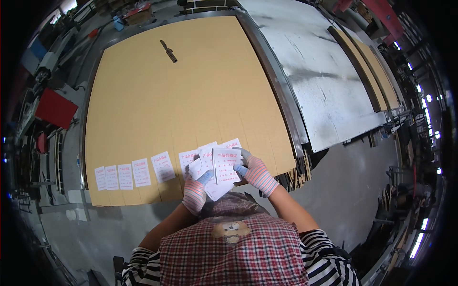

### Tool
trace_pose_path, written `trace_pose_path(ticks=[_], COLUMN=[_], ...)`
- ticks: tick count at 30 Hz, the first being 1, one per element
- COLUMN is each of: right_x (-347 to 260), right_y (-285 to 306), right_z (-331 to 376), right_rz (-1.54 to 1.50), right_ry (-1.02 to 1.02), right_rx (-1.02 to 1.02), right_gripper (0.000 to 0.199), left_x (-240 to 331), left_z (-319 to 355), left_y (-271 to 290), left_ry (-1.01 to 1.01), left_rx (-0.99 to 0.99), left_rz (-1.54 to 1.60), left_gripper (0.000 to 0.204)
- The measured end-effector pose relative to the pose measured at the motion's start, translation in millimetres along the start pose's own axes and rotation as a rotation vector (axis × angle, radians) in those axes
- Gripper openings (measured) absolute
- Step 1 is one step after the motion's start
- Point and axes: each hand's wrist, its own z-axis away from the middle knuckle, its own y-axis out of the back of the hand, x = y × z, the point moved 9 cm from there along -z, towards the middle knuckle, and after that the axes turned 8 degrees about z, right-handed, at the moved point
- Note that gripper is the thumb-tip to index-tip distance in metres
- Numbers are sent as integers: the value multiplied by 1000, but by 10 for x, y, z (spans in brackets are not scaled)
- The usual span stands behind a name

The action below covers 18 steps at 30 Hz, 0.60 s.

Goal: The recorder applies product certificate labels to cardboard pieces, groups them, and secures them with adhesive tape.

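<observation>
Both my hands wear striped knit gloves with bluish fingertips, and they are close together over the near edge of a large tan board [186, 100]. Fanned white paper slips [206, 159] with red and dark print are pinched in my left hand [196, 190], its thumb on top. My right hand [257, 174] grips the right side of the front printed slip [226, 167], which overlaps the others. Beneath the held slips, more slips partly show on the board; which ones lie flat is hard to tell. A single slip [163, 167] lies just left of my hands.
Several slips [125, 177] lie in a row along the board's near left edge. A dark knife-like tool [168, 51] rests near the far edge. To the right stands a scuffed metal table [319, 71] bearing long tan strips [355, 66]. A red panel [56, 108] stands at left.
</observation>
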Motion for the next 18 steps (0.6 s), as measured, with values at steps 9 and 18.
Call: trace_pose_path(ticks=[9,18], right_x=[-284,426], right_y=[0,1056], right_z=[96,-41], right_rz=[156,701], right_ry=[-120,-353], right_rx=[10,185], right_gripper=[57,70], left_x=[106,158], left_z=[51,157], left_y=[-38,-399], left_ry=[-68,24], left_rx=[-11,-111], left_rz=[-77,127], left_gripper=[54,62])
